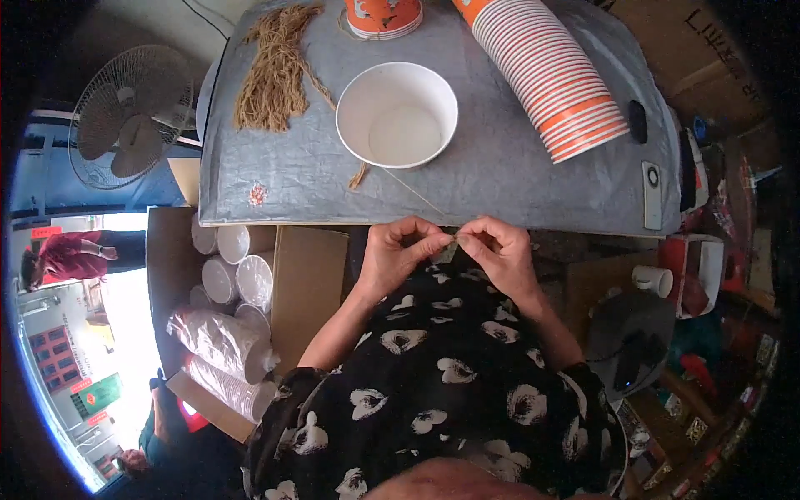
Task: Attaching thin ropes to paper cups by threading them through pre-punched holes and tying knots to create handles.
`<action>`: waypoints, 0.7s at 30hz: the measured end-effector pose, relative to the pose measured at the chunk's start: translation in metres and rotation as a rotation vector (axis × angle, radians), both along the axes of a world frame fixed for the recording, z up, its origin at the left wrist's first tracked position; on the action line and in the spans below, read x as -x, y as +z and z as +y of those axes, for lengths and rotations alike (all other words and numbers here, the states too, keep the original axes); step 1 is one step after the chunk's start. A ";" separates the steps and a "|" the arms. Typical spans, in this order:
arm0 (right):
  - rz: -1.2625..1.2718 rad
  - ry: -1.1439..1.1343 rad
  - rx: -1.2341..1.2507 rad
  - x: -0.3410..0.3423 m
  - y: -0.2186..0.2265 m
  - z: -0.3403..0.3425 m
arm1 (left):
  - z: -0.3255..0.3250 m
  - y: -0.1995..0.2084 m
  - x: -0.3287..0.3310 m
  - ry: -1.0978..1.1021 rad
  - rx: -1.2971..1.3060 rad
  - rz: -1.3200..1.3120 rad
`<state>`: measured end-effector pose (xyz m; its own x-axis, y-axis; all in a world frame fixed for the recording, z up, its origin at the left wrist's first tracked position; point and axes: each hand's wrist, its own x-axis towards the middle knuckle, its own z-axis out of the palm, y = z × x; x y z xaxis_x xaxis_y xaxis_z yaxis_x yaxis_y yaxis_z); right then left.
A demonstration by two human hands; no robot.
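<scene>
At the table's front edge my left hand [400, 254] and my right hand [502, 254] meet, thumbs and forefingers pinched close together. A thin pale string [412, 191] runs from beside the white paper bucket [397, 112] toward these fingertips. A small greenish piece [445, 253] shows just below the fingertips; its kind is unclear. What exactly each pinch holds is too small to make out. The open bucket stands upright on the grey-covered table [292, 179], apart from both hands. A short tan twine end [357, 177] pokes out at its lower left.
A bundle of tan twine [277, 71] lies at the back left. Nested orange-and-white buckets [546, 79] lie at the right, another orange bucket [383, 18] behind. A cardboard box [310, 292] with wrapped white cups [221, 342] stands left below the table, near a fan [132, 117].
</scene>
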<state>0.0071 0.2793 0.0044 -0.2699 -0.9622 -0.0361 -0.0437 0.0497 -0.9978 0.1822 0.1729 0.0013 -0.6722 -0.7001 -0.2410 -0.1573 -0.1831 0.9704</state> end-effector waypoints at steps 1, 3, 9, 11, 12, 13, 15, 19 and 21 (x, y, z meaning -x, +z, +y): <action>-0.009 -0.021 -0.008 -0.001 0.001 -0.001 | 0.000 0.000 0.000 0.005 -0.004 0.003; -0.017 -0.038 -0.020 0.000 0.001 -0.001 | 0.000 0.000 0.000 -0.010 -0.088 0.076; -0.272 -0.150 -0.102 0.003 -0.004 -0.002 | 0.002 0.006 0.003 -0.086 0.036 0.066; -0.202 -0.196 -0.069 0.008 -0.001 -0.001 | -0.002 0.005 0.003 -0.053 0.203 0.043; -0.186 -0.223 -0.036 0.013 0.005 -0.002 | -0.007 0.010 0.003 -0.034 0.302 0.019; -0.155 -0.218 -0.014 0.021 0.010 -0.003 | -0.012 0.016 0.003 0.004 0.370 0.013; 0.066 -0.197 0.083 0.034 0.030 -0.009 | -0.026 0.027 0.006 0.044 0.483 -0.036; 0.287 -0.097 0.088 0.036 0.043 -0.027 | -0.032 0.030 0.010 0.013 0.451 0.015; 0.367 -0.063 0.012 0.038 0.045 -0.033 | -0.032 0.027 0.011 0.027 0.447 0.027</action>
